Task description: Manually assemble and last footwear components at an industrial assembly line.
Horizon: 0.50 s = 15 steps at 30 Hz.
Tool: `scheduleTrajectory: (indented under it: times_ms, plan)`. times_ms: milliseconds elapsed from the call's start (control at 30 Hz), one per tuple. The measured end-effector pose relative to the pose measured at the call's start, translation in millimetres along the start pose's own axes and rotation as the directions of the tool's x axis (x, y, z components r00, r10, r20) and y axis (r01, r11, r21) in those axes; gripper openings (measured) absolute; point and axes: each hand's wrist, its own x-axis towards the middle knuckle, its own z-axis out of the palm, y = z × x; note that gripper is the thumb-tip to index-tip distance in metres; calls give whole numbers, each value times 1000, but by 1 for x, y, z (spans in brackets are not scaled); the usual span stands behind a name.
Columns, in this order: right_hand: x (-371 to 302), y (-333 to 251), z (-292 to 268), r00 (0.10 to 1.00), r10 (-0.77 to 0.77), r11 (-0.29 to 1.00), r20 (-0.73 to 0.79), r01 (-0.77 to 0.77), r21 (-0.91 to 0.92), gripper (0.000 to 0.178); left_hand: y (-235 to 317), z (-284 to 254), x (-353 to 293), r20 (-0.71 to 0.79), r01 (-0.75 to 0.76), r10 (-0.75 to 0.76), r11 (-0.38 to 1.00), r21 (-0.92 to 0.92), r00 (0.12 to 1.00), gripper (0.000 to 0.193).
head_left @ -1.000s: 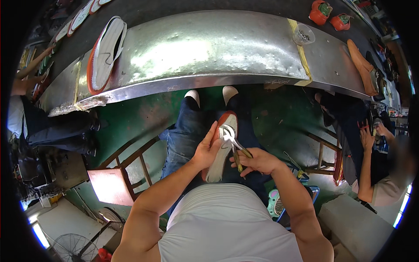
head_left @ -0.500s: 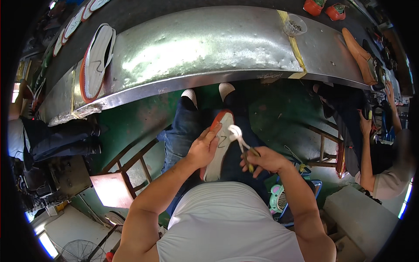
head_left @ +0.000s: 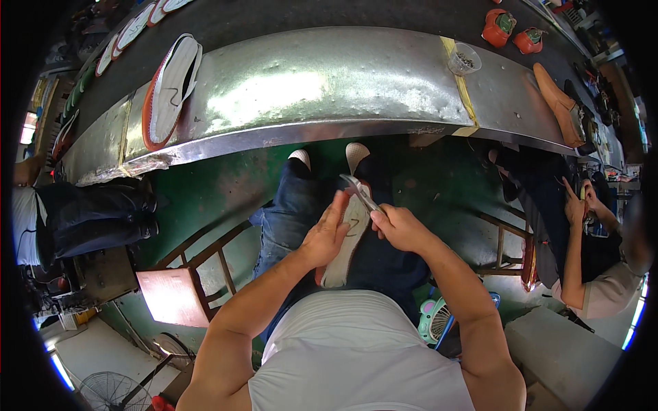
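Across my lap lies a red shoe (head_left: 336, 272), toe pointing away, its pale underside facing up with a dark drawn mark on it. My left hand (head_left: 326, 237) is closed on the shoe's left side, fingers reaching toward the toe. In my right hand (head_left: 399, 227) are metal pincers (head_left: 363, 194), gripped by the handles, most of which the hand hides. Their curved head is over the toe of the shoe; whether the jaws bite on its edge I cannot tell.
Ahead runs a metal-covered bench (head_left: 274, 92), bearing a similar shoe (head_left: 168, 92), a clear tub of small bits (head_left: 463, 60) and a tan shoe (head_left: 555, 96). Wooden stools (head_left: 175, 294) stand either side. A mint fan (head_left: 434, 320) is by my right arm. A co-worker (head_left: 582, 274) sits at right.
The pincers have come down from beside the shoe onto its toe, head now turned up-left. My right hand moved slightly left and up; my left hand still holds the shoe, its fingers straighter.
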Motion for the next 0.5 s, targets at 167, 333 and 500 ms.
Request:
scheduleTrajectory:
  times_ms: [167,333,500]
  plan:
    - [-9,-10,-3,999,49,999,-1,-49,-10,43,-13,0,5,102,295,-284,947,-127,953,77]
    - [-24,16,26,996,-80,992,-34,77,-96,38,-4,-21,13,242,354,-290,891,-283,926,69]
    - [-65,11,11,970,121,990,210,-102,-99,28,-5,-42,33,546,631,-356,610,-480,758,50]
